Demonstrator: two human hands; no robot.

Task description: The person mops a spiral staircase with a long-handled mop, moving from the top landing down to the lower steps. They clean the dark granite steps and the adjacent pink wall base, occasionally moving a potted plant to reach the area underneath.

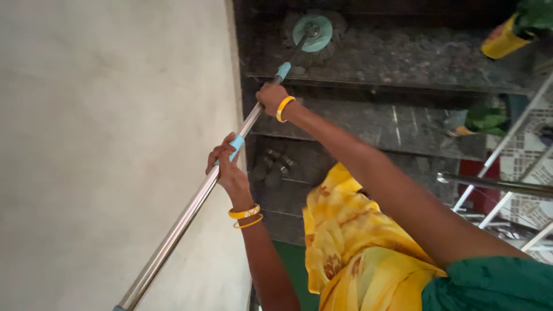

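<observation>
I hold a long steel mop pole with pale blue collars. My left hand is wrapped around the pole at a blue grip, with yellow bangles on that wrist. My right hand grips the pole farther down, just below a second blue collar, and wears one yellow bangle. The round teal mop head with grey strands rests on a dark stone stair step below me.
A plain pale wall runs along the left. Dark stone steps descend ahead. A steel stair railing stands at right, with potted plants and a yellow pot beside it. My yellow garment hangs in front.
</observation>
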